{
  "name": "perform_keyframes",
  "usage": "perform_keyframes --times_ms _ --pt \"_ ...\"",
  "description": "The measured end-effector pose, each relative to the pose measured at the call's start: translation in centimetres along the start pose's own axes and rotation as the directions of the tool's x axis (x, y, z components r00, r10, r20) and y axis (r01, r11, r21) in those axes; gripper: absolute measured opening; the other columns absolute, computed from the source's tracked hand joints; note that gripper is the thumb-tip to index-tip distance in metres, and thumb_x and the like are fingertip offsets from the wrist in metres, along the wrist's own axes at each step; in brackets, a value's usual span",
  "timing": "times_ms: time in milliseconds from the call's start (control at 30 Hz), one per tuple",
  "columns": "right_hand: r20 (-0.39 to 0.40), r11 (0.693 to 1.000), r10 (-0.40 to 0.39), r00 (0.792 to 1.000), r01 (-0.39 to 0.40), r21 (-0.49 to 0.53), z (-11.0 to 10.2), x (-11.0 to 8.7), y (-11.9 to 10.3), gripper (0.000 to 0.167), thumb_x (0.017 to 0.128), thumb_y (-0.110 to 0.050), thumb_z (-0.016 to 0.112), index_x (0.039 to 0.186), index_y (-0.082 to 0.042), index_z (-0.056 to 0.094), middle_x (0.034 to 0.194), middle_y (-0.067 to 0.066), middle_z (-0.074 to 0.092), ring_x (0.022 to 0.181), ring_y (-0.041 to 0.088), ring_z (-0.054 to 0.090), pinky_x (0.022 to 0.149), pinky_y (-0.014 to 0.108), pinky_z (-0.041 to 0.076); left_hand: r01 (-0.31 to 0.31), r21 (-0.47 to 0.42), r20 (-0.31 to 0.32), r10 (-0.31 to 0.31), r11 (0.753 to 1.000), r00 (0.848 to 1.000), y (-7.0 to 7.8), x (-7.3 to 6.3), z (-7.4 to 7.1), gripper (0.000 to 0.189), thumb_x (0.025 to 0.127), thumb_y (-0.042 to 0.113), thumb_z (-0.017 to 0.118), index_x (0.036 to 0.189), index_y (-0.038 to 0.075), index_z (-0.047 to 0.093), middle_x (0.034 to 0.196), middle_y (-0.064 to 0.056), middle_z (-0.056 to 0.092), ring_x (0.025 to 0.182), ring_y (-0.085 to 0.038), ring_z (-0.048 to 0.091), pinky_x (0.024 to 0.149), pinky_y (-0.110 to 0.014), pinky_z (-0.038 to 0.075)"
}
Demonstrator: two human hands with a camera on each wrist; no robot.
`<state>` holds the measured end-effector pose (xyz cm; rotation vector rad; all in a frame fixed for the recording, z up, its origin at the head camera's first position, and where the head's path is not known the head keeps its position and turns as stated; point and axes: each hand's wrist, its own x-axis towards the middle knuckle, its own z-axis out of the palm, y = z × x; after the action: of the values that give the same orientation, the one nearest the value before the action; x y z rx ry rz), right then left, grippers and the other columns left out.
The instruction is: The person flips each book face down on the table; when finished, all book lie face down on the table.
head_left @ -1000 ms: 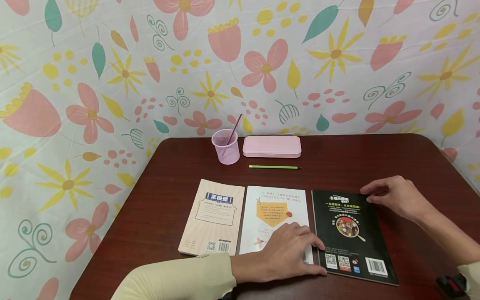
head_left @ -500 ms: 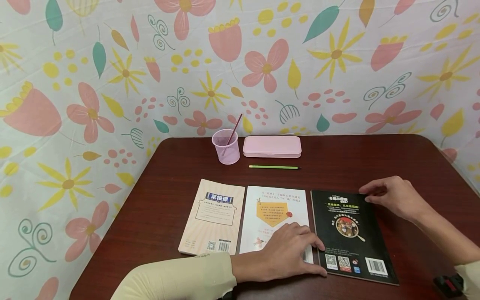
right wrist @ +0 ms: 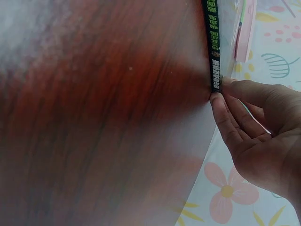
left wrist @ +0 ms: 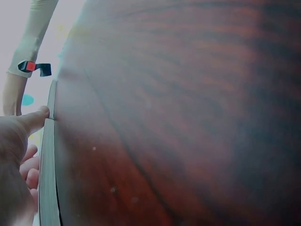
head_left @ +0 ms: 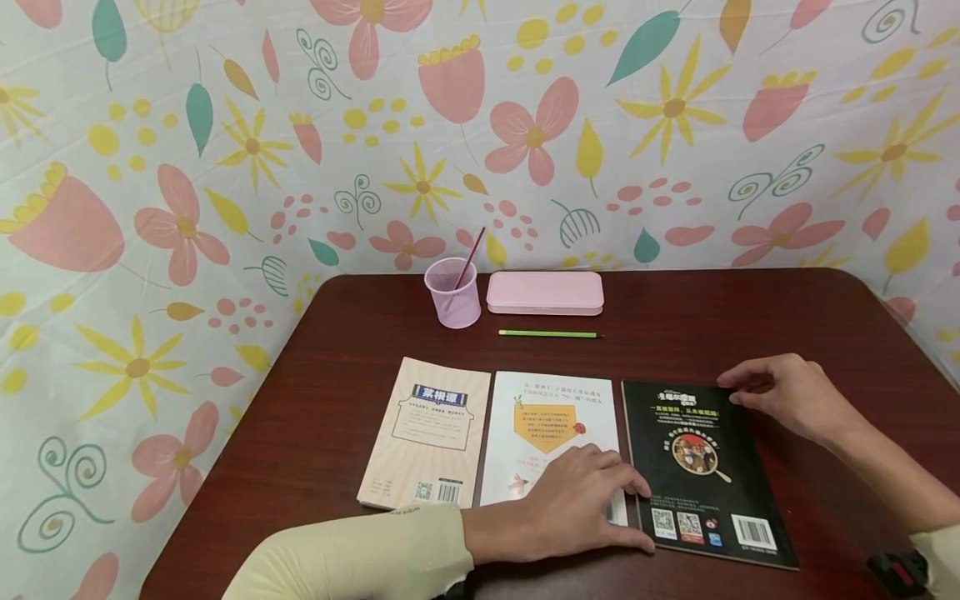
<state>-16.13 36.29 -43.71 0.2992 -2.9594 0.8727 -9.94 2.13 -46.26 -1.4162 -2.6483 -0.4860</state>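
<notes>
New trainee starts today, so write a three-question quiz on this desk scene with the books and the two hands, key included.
1. True or false: the green pencil lies on the black book.
2. Which thing stands in the pink mesh cup? A) a pink stick B) scissors C) a ruler
3. Fill in: the right hand touches the black book at its far ____ corner.

Key:
1. False: it lies on the bare table, in front of the pink case.
2. A.
3. Right. The left hand rests on the white book, fingertips at the black book's left edge; the beige book is untouched.
</notes>
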Motion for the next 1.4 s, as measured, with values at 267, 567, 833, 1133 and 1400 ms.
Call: perform_keyframes --times_ms 267,567,833,1133,1400 --pt "0.01 0.998 -0.042 0.999 0.042 -0.052 0.4 -0.3 -0.5 0.029 0.087 -0.003 0.086 0.116 -0.003 0.079 0.101 0.011 0.074 0.084 0.021 0.063 0.064 0.026 0.05 -0.019 -0.226 0.088 0.04 0.974 0.995 -1.5 0.1 -1.2 0.046 0.092 0.051 0.082 0.128 0.026 0.07 0.117 0.023 0.072 0.107 0.015 0.053 0.097 -0.005 0.035" --pt "0.049 0.992 -0.087 0.995 0.091 -0.085 1.1 -0.9 -2.1 0.041 0.084 -0.008 0.09 0.122 -0.007 0.077 0.116 0.023 0.072 0.09 0.029 0.062 0.069 0.038 0.051 -0.012 -0.407 0.103 0.059 0.913 0.993 -3.9 -0.5 -3.1 0.041 0.097 0.03 0.082 0.134 0.018 0.068 0.127 0.012 0.072 0.115 0.011 0.058 0.098 -0.007 0.041" --pt "0.09 0.978 -0.178 0.98 0.186 -0.092 1.9 -1.6 -3.8 0.056 0.081 -0.011 0.092 0.133 -0.006 0.071 0.137 0.028 0.066 0.109 0.037 0.069 0.074 0.041 0.056 0.122 -0.474 0.112 -0.078 0.872 0.991 -6.6 -2.1 -5.0 0.048 0.096 0.028 0.082 0.141 0.021 0.065 0.141 0.013 0.064 0.118 0.002 0.063 0.099 -0.016 0.049" --pt "0.111 0.981 -0.19 0.975 0.193 -0.022 2.9 -2.6 -5.7 0.067 0.079 -0.016 0.095 0.14 -0.007 0.067 0.137 0.023 0.067 0.106 0.026 0.07 0.076 0.039 0.06 0.197 -0.467 0.078 -0.182 0.862 0.98 -10.1 -4.7 -6.7 0.064 0.094 0.027 0.085 0.151 0.019 0.058 0.149 0.011 0.061 0.139 -0.007 0.054 0.115 -0.034 0.045" --pt "0.13 0.982 -0.189 0.973 0.19 0.006 3.5 -3.2 -6.8 0.075 0.08 -0.02 0.095 0.145 -0.004 0.062 0.135 0.02 0.068 0.094 0.012 0.066 0.069 0.03 0.054 0.292 -0.456 0.066 -0.296 0.841 0.953 -12.6 -7.3 -7.7 0.07 0.091 0.026 0.088 0.154 0.023 0.056 0.152 0.009 0.059 0.141 -0.011 0.053 0.117 -0.04 0.044"
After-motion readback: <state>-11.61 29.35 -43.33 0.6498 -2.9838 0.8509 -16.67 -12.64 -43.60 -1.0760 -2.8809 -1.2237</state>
